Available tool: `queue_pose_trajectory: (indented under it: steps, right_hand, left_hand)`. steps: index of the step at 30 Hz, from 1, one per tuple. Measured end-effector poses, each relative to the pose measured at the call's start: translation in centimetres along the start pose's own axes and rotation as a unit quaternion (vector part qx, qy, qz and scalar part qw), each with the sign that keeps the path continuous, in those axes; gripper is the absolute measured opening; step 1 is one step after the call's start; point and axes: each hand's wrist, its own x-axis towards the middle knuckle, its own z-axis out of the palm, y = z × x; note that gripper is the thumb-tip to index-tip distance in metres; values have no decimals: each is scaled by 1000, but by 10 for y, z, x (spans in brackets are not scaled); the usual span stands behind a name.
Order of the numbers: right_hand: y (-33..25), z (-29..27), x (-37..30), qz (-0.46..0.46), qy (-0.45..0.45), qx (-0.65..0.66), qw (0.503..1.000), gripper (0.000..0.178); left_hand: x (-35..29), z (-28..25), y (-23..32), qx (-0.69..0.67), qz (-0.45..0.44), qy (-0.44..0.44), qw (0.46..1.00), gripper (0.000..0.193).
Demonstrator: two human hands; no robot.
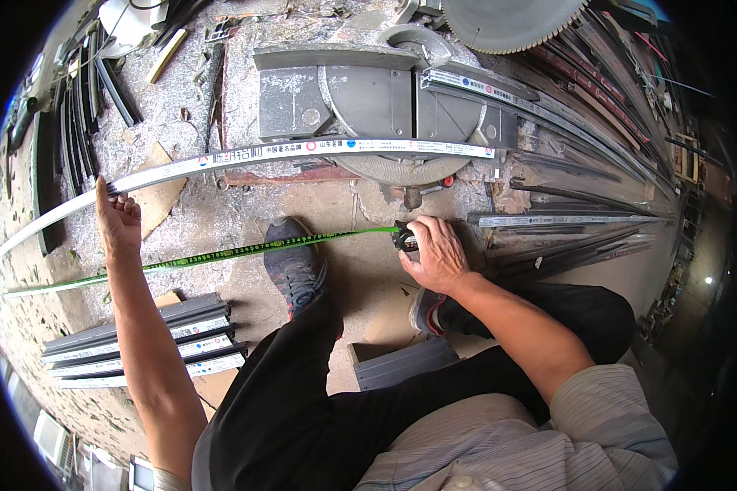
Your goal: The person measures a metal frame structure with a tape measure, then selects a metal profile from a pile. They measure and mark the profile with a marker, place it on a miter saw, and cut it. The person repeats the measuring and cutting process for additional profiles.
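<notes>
My left hand point(121, 225) is closed around a long aluminium profile point(258, 155) with a printed white film. The profile runs from the far left to the front of a saw's grey metal table point(373, 98), where its right end lies. In my right hand point(438, 255) is a black tape measure point(403, 237), gripped by its case. Its green blade point(213, 256) is pulled out to the left, passing above my left shoe point(293, 262) and behind my left forearm. The profile and the blade are apart, with the blade nearer to me.
A round toothed saw blade point(516, 20) stands at the top. Another filmed profile point(540, 106) rests on the saw table's right side. Stacked dark profiles point(147, 344) lie at lower left, a short grey piece point(405, 364) between my legs. More bars point(565, 221) lie right; metal shavings cover the floor.
</notes>
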Motion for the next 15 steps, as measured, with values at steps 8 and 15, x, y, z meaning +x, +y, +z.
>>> queue_pose_trajectory:
  steps: [8,15]
  right_hand:
    - [-2,26,9,56,-127,-87,986,75]
    - [7,34,21,52,-159,-122,978,66]
  left_hand:
    - [-7,2,-4,8,-2,9,1000,38]
    - [-12,-1,-8,1,-10,-18,1000,38]
